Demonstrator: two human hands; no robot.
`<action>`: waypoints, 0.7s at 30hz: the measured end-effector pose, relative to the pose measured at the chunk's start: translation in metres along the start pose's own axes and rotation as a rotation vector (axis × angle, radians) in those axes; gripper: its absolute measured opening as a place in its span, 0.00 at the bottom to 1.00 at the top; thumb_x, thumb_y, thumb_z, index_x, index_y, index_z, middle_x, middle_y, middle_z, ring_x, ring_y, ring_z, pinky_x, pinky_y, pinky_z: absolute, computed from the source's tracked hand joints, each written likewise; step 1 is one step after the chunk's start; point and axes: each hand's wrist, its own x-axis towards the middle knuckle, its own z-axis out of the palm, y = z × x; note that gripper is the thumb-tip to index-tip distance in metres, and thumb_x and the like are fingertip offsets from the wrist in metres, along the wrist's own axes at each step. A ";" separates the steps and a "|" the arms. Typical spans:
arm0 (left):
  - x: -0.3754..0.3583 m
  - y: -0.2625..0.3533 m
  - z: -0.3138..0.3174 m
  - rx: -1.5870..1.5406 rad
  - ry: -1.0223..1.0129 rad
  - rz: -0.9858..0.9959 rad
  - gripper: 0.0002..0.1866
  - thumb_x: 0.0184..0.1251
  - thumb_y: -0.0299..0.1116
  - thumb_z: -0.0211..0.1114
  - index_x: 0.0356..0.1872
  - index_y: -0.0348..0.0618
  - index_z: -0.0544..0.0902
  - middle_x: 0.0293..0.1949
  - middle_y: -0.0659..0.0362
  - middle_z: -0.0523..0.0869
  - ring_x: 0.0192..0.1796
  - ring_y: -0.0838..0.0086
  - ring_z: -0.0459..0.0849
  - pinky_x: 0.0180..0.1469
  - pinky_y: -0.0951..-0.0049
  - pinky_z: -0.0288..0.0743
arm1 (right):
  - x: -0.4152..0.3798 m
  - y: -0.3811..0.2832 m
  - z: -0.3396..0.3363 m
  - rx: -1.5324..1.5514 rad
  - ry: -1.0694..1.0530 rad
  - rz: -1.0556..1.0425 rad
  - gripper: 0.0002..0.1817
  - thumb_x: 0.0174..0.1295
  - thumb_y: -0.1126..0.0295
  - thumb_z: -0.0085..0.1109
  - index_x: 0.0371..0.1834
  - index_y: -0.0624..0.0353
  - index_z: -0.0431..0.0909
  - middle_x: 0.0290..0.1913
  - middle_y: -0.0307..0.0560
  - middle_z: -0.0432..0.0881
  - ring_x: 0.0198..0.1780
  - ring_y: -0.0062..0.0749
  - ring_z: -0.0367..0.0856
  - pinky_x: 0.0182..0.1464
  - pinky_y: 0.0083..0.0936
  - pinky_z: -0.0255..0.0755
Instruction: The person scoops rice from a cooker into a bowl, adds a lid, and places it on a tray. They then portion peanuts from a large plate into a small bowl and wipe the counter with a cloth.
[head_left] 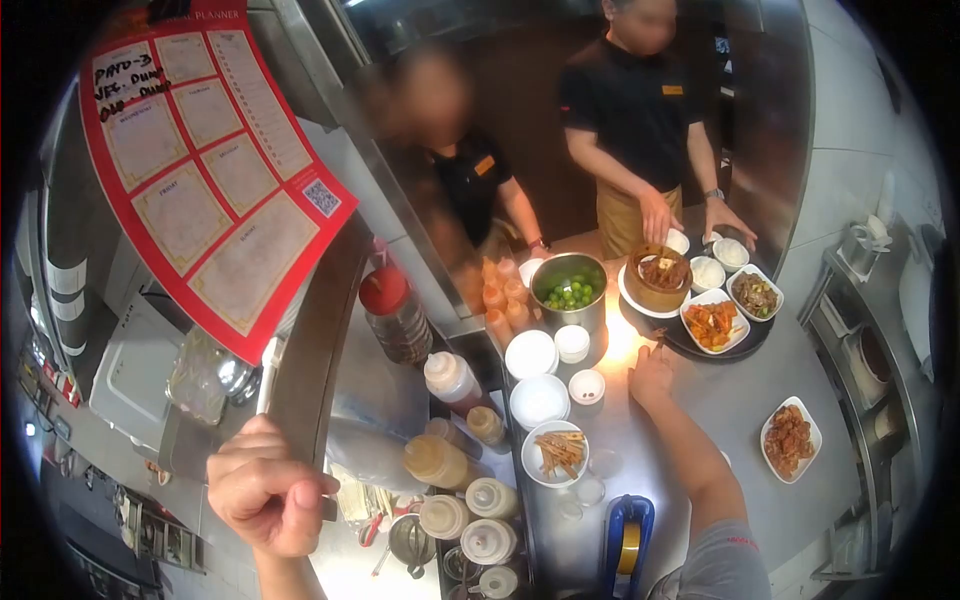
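My left hand [270, 485] is closed at the edge of the metal shelf [335, 340], below a slim white object [267, 375]; what it grips is unclear. My right hand [652, 375] reaches over the counter to the near left edge of a round black tray [690, 348], fingers partly spread. On this tray are a round wooden steamer [658, 298] with dark food, a white dish of orange pieces [714, 322], a dish of brown and green food [755, 293], and small bowls of white food [708, 272].
Two people in black shirts stand across the counter; one person's hands [658, 215] are near the steamer and bowls. A pot of green limes [568, 290], white bowls [540, 402], sauce bottles [440, 460], a blue tape dispenser [628, 550] and a fried-food dish [790, 440] surround the work area. A red-bordered sheet [215, 160] hangs upper left.
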 end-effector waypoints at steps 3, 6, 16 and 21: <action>0.001 0.000 0.002 -0.014 0.007 -0.006 0.11 0.56 0.32 0.61 0.17 0.41 0.76 0.09 0.65 0.75 0.10 0.80 0.65 0.21 0.78 0.54 | -0.002 0.012 0.023 0.050 -0.036 0.014 0.16 0.58 0.66 0.51 0.46 0.62 0.65 0.45 0.59 0.73 0.43 0.50 0.78 0.45 0.39 0.73; 0.001 0.000 0.003 -0.015 0.024 0.020 0.10 0.56 0.31 0.60 0.18 0.40 0.75 0.09 0.64 0.74 0.11 0.79 0.66 0.21 0.77 0.54 | -0.001 0.015 0.024 0.274 -0.037 -0.009 0.14 0.58 0.69 0.48 0.44 0.65 0.64 0.42 0.66 0.75 0.42 0.55 0.77 0.45 0.43 0.72; -0.009 0.003 -0.001 -0.030 0.027 -0.047 0.08 0.59 0.24 0.56 0.22 0.33 0.76 0.17 0.57 0.78 0.18 0.81 0.65 0.25 0.79 0.55 | -0.098 -0.064 -0.121 1.076 -0.518 -0.310 0.21 0.55 0.71 0.55 0.51 0.59 0.61 0.27 0.45 0.77 0.25 0.28 0.79 0.22 0.26 0.72; -0.007 0.006 0.001 -0.020 0.060 -0.083 0.08 0.55 0.24 0.61 0.18 0.36 0.79 0.14 0.61 0.77 0.16 0.82 0.65 0.21 0.80 0.56 | -0.130 -0.094 -0.104 0.598 -0.269 -0.621 0.26 0.53 0.67 0.58 0.55 0.56 0.63 0.27 0.47 0.79 0.29 0.42 0.79 0.34 0.37 0.71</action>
